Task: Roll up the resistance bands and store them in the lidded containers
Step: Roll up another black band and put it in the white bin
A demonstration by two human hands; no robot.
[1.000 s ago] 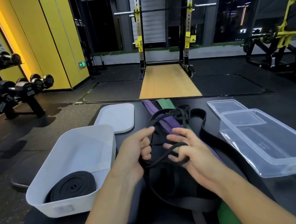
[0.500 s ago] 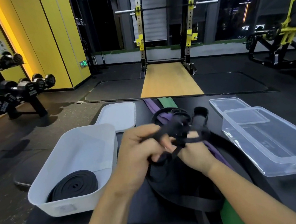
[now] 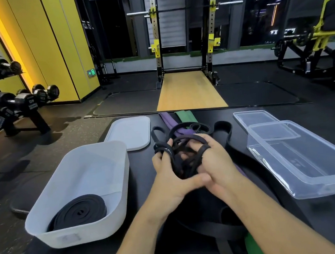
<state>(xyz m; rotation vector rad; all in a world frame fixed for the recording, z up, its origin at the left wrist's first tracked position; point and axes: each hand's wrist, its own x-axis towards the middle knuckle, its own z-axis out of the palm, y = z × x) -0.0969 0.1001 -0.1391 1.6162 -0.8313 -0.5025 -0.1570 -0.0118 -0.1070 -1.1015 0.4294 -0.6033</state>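
Far left: dumbbell rack (image 3: 15, 101) against the yellow wall panels (image 3: 56, 45). Dark rubber floor throughout.

Work surface: black padded table (image 3: 140, 171), red front edge at the near side.

Left on table: white container (image 3: 81, 177), open. One rolled black band (image 3: 78, 211) lies flat in its near end. White lid (image 3: 130, 135) lies flat just beyond the container's far right corner.

Centre: left hand (image 3: 168, 180) is clenched round strands of the thin black band (image 3: 181, 152), thumb reaching toward the right hand. The band is bunched in tangled loops held above the table, between both hands. Right hand (image 3: 218, 163) also grasps it, with loops wrapped over the fingers. The hands touch at the thumbs.

Under and beyond the hands: purple band (image 3: 174, 126) and green band (image 3: 184, 115) run far to near. A wide black band (image 3: 214, 229) loops round them and spills over the near edge.

Right on table: clear container (image 3: 311, 165), open. Clear lid (image 3: 254, 117) sits at its far end.

Room, centre far: squat rack (image 3: 183, 32) with a barbell, standing on a wooden platform (image 3: 189, 91). Dark windows behind. Far right: yellow and black weight machine (image 3: 319, 44).
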